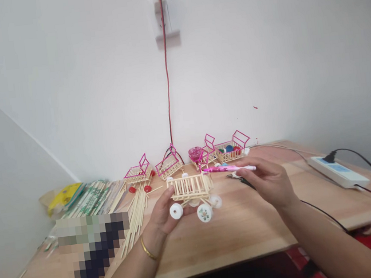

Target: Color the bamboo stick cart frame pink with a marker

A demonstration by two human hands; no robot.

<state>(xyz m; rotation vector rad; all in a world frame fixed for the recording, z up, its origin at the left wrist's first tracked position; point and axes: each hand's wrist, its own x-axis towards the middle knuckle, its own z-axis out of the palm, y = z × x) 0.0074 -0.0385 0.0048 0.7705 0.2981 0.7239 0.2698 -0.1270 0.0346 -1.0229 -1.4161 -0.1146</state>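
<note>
My left hand holds up a small cart built of pale wooden sticks, with white round wheels beneath it. My right hand grips a pink marker pen with a white end, and the pen's tip points left at the cart's upper right edge. Both hands hover just above the wooden table.
Several finished stick carts with pink frames stand along the wall. Loose sticks and wrapped chopstick packs lie at the left. A white power strip with black cables sits at the right. A red-black wire hangs from a wall socket.
</note>
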